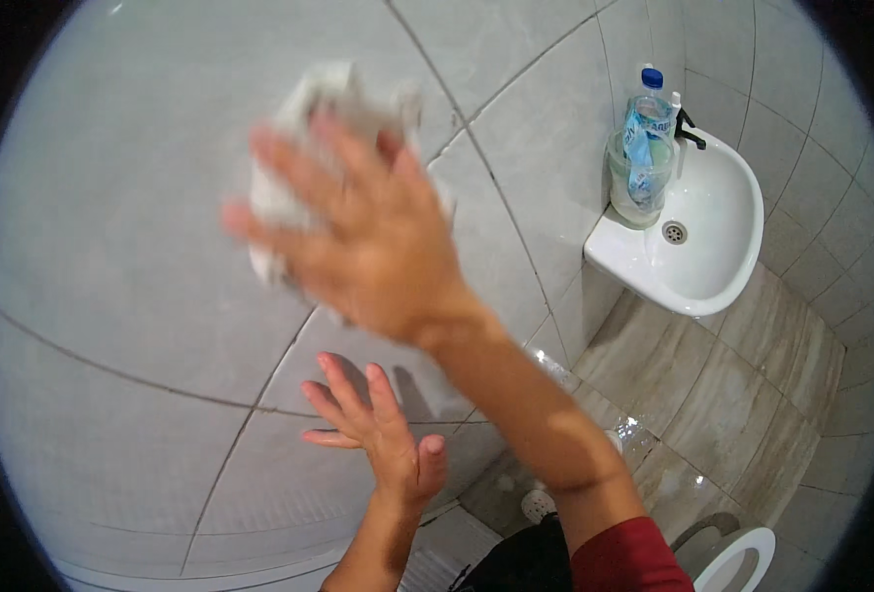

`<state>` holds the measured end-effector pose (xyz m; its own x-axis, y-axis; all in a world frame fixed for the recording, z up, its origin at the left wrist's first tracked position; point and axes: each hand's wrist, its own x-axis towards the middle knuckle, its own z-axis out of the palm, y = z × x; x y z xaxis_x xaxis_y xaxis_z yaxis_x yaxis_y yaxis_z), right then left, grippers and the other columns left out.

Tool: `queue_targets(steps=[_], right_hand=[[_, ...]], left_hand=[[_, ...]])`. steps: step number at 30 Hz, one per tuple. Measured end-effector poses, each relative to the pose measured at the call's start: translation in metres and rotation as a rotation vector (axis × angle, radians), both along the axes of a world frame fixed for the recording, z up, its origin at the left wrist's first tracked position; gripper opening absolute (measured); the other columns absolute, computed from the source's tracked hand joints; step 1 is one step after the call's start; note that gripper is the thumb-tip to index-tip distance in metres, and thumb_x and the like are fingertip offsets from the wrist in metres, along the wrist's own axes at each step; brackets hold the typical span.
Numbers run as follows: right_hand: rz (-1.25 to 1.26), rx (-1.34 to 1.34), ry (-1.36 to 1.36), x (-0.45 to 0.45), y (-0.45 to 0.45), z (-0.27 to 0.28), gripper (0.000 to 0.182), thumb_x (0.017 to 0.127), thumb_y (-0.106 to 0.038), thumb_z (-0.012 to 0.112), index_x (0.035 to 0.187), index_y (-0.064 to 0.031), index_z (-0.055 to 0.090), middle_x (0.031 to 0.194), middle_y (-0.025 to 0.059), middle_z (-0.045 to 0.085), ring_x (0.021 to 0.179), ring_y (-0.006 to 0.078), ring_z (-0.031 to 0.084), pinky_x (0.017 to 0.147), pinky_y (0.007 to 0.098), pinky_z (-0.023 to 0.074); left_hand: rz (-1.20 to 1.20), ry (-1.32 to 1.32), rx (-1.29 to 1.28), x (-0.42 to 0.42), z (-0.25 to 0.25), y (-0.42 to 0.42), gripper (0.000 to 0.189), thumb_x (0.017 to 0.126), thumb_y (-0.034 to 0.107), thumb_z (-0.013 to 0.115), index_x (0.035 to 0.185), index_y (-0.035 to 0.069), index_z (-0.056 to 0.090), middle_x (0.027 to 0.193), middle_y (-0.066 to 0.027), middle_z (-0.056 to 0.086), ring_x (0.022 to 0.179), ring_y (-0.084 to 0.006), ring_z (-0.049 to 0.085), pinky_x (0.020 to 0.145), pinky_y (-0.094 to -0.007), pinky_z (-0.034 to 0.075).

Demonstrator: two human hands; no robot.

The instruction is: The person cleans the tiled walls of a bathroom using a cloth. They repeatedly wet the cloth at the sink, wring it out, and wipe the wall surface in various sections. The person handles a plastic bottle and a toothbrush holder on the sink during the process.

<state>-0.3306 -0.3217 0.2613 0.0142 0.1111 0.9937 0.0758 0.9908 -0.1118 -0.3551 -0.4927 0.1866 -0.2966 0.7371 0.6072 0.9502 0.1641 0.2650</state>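
Observation:
Spread across a crumpled whitish cloth, my right hand presses it to the grey tiled wall. Both hand and cloth are blurred, and much of the cloth is hidden behind my palm and fingers. Lower down, my left hand has its fingers apart and holds nothing. It is close to the wall near a grout joint; whether it touches the tile I cannot tell. My right forearm passes in front of the wall's lower right part.
A white washbasin with a black tap is at the right. A clear container on its left rim holds a blue-capped plastic bottle. Below are wet, wood-look floor tiles, white perforated footwear and a toilet seat.

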Motion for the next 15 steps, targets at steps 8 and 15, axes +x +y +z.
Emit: queue_targets(steps=[8, 15], right_hand=[[-0.146, -0.858, 0.426, 0.022, 0.076, -0.136, 0.045, 0.088, -0.016, 0.042, 0.131, -0.0036, 0.04, 0.138, 0.0197, 0.031, 0.127, 0.0367, 0.029, 0.103, 0.0477, 0.0229], [-0.088, -0.957, 0.257, 0.017, 0.029, -0.197, 0.045, 0.09, -0.014, 0.038, 0.131, 0.0026, 0.033, 0.139, 0.0267, 0.025, 0.129, 0.0396, 0.025, 0.104, 0.0471, 0.0223]], left_hand=[[0.2, 0.172, -0.077, 0.005, -0.012, 0.026, 0.077, 0.086, 0.063, 0.021, 0.141, 0.01, 0.019, 0.147, -0.0234, -0.003, 0.132, -0.0422, -0.015, 0.088, -0.0666, -0.019], [0.176, 0.156, -0.168, 0.024, -0.024, 0.064, 0.071, 0.087, 0.054, 0.031, 0.141, 0.008, 0.02, 0.145, -0.0265, -0.006, 0.131, -0.0458, -0.016, 0.088, -0.0684, -0.015]])
